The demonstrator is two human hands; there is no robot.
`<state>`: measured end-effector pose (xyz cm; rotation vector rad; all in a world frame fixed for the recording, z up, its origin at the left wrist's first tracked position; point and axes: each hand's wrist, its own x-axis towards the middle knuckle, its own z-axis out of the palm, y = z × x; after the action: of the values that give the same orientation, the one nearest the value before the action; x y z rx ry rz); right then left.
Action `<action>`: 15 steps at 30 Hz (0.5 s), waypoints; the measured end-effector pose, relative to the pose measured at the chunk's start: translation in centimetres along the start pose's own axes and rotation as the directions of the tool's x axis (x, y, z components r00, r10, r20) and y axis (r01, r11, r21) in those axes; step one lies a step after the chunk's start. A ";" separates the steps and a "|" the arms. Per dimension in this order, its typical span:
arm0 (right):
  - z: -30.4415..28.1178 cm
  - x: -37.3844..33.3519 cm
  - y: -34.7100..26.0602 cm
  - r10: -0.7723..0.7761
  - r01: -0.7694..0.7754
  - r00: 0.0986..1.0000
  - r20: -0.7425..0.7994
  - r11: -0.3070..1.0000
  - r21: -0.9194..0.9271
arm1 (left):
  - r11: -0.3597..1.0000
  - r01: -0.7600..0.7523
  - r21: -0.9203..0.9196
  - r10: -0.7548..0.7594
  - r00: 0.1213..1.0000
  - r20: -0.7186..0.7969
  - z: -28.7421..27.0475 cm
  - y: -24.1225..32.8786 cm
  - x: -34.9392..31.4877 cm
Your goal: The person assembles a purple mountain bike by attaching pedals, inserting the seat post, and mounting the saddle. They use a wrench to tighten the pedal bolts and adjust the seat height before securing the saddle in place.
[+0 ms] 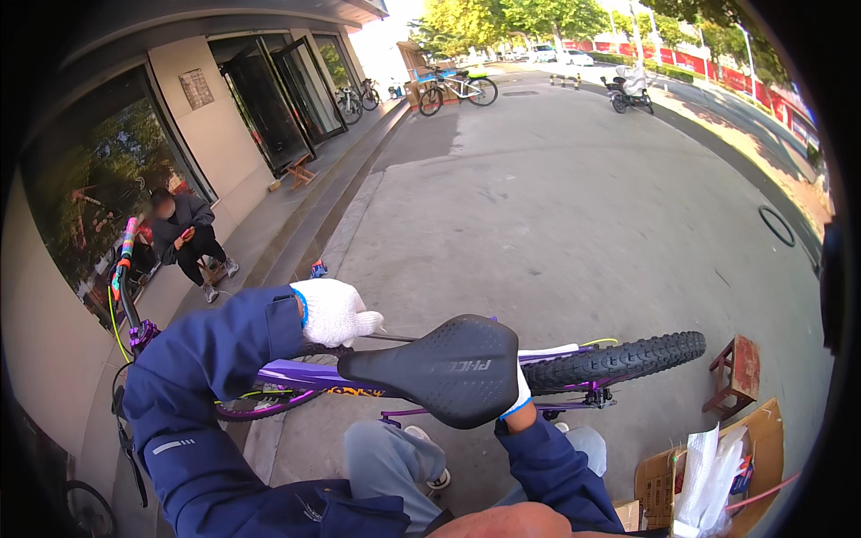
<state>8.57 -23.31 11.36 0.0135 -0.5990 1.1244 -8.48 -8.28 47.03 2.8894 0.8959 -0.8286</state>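
Observation:
A purple bicycle [309, 377] stands across in front of me, its handlebar at the left and its knobby rear tire [619, 363] at the right. Its black saddle [453, 372] points left. My left hand [330, 312], in a white knit glove, is closed around a thin dark rod [390, 338] whose far end goes out of sight behind the saddle. My right hand [520, 397], gloved too, is up against the saddle's right rear side; the saddle hides its fingers, so I cannot see their grip.
A small red-brown wooden stool [737, 372] and an opened cardboard box [659, 489] with clear plastic wrap stand to the right. At the left a person [188, 229] sits by the steps. Farther off are a parked bicycle [457, 90], a scooter [628, 94] and a loose tire [776, 226].

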 end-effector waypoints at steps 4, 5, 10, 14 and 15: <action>-0.5 0.0 0.2 -0.019 0.016 0.998 -0.056 0.999 -0.050 | 0.983 -0.090 0.161 0.104 0.991 -0.080 -0.8 1.5 -1.2; -0.6 0.1 0.2 -0.047 0.037 0.995 -0.089 0.993 -0.110 | 0.977 -0.110 0.181 0.131 0.985 -0.109 -0.8 1.6 -1.3; -0.6 0.4 -0.2 -0.048 0.021 0.987 -0.155 0.985 -0.174 | 0.985 -0.063 0.163 0.091 0.981 -0.172 0.2 2.1 -1.3; 0.1 0.8 -0.4 -0.071 0.021 0.981 -0.180 0.964 -0.265 | 0.987 -0.040 0.158 0.064 0.986 -0.153 0.1 2.3 -1.1; 0.4 0.8 -0.5 -0.080 0.024 0.979 -0.185 0.957 -0.290 | 0.988 -0.036 0.150 0.056 0.990 -0.133 -0.1 2.3 -1.0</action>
<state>9.07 -22.96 12.20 -0.3266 -0.5775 0.9654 -7.93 -10.77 47.24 3.1153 0.8056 -0.7308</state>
